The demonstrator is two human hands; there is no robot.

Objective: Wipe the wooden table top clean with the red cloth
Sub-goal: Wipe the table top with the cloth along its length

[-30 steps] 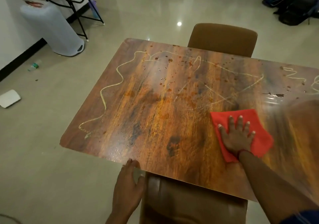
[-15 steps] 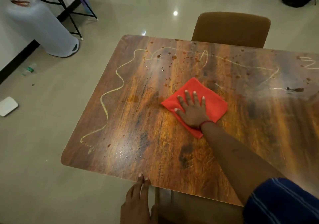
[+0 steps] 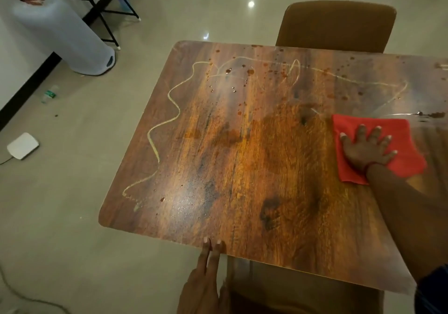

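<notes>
Far left of the wooden table top (image 3: 242, 168), a flat white device (image 3: 23, 145) lies on the pale floor, with a small plastic bottle (image 3: 49, 94) beyond it. A large white tapered container (image 3: 65, 35) stands off the table top's far left corner, beside a black metal stand (image 3: 106, 11). A pale yellow squiggle (image 3: 169, 95) runs along the table top's left side and across its far part, where reddish-brown drops (image 3: 251, 72) are scattered. The middle of the table top shows bare wood grain with a dull smear. At the table top's near edge, the left hand (image 3: 206, 282) lies with its fingers straight, two fingertips touching that edge and holding nothing. A brown chair (image 3: 337, 26) stands at the far edge and another chair (image 3: 303, 289) sits tucked under the near edge. The red cloth (image 3: 409, 161) lies flat on the right part of the table top, just near of a dark spill streak (image 3: 431, 114). The right hand (image 3: 366, 151) presses on the cloth, palm down and fingers spread wide, none curled around it
</notes>
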